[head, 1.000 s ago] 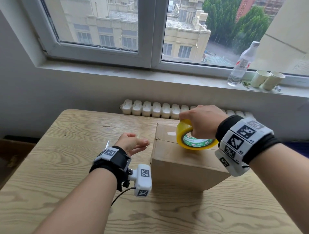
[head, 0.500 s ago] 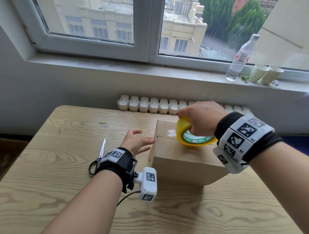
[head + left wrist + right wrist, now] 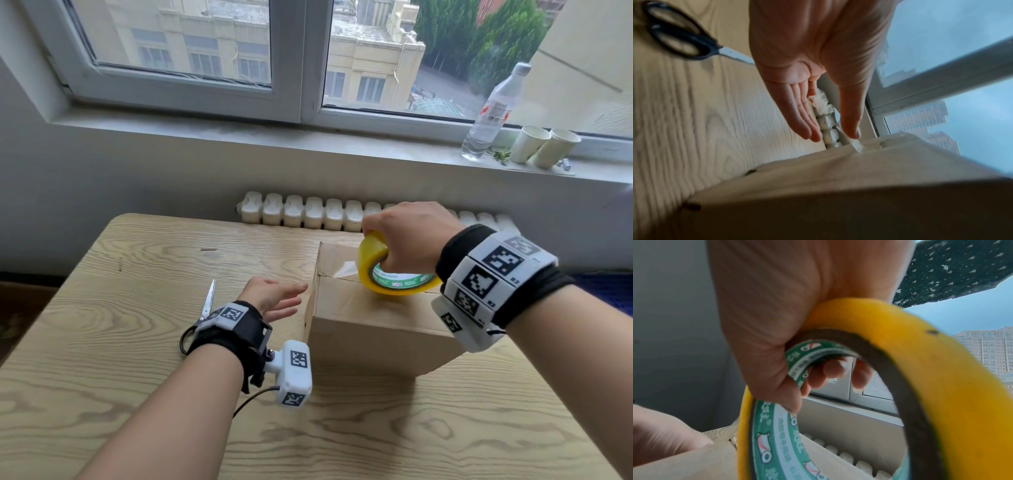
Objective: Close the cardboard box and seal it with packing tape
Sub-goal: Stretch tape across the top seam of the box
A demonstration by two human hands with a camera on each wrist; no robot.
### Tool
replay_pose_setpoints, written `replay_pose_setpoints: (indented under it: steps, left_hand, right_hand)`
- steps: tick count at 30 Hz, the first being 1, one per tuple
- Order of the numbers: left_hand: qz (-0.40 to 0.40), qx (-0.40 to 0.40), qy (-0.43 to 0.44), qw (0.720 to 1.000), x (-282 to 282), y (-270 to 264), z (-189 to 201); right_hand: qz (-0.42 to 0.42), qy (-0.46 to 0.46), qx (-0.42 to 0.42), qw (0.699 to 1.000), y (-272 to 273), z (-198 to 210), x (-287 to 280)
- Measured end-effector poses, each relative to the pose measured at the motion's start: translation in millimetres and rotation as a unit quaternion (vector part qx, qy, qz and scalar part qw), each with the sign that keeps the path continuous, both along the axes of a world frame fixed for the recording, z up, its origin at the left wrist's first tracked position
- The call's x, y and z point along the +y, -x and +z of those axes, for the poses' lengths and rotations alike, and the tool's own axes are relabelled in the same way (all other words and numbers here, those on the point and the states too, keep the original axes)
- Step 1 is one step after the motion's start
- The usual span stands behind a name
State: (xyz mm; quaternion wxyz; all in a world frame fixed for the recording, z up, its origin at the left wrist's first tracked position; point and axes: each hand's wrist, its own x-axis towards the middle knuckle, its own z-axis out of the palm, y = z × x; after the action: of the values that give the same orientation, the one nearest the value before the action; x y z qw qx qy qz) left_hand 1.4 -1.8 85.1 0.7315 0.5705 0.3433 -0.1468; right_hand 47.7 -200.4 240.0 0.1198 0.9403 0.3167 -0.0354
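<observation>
Cardboard box point(image 3: 370, 308) sits on the tabletop point(image 3: 137, 394) toward the far edge, a bit right of the middle. Its top flaps are folded down, so the closing part looks done. A short strip of clear tape seems to be stuck along the seam near the box's left end. The rest of the seam does not look taped yet, so most of the sealing is left to do, and the tape must be cut after that.

The right hand point(image 3: 407, 236) holds the yellow tape roll point(image 3: 394, 274) on top of the box. Its fingers point(image 3: 830, 369) are curled through the hole and clamped on the roll. The left hand point(image 3: 270, 298) is just beside the box's left side, with its fingers point(image 3: 803, 116) straight and a little apart, holding nothing. The thumb is close to the top edge of the box. I cannot tell if it touches.

Scissors point(image 3: 207, 301) lie on the tabletop left of that hand.

The inside of the roll has a green and white label with writing and small pictures, but the words are too blurry to read.
</observation>
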Motion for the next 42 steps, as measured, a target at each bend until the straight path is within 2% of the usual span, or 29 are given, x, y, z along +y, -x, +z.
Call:
replay_pose_setpoints:
  steps: [3, 6, 12, 16, 20, 27, 33, 38, 42]
  left_hand:
    - [-0.043, 0.008, -0.018, 0.999, -4, -3, 5]
    - [-0.047, 0.017, -0.043, 0.998, -9, -5, 4]
    - [0.005, 0.037, -0.048, 0.998, -7, -4, -12]
    - [0.056, 0.051, -0.017, 0.997, 2, -5, -23]
    - [0.074, 0.046, -0.027, 0.996, 13, -2, -24]
    - [0.044, 0.059, -0.054, 0.996, 14, -6, -12]
    - [-0.002, 0.070, -0.033, 0.997, 21, 0, -6]
    - [0.070, 0.023, -0.029, 0.997, 27, 8, -9]
    - [0.026, 0.059, -0.055, 0.996, 25, 12, -17]
  right_hand:
    - [-0.004, -0.005, 0.003, 1.000, 0, -2, 0]
    - [-0.004, -0.011, 0.007, 1.000, 0, -3, -1]
    - [-0.013, -0.008, 0.007, 1.000, -1, -3, -1]
    - [-0.015, -0.002, 0.004, 1.000, -1, -3, -1]
    - [-0.012, 0.002, -0.001, 1.000, 0, -2, 0]
    - [-0.010, -0.002, 0.001, 1.000, -2, -3, 0]
    - [-0.008, 0.003, 0.001, 1.000, -3, -3, 1]
    - [-0.007, 0.006, 0.000, 1.000, -2, -4, 1]
    - [-0.004, 0.007, 0.001, 1.000, -2, -3, 1]
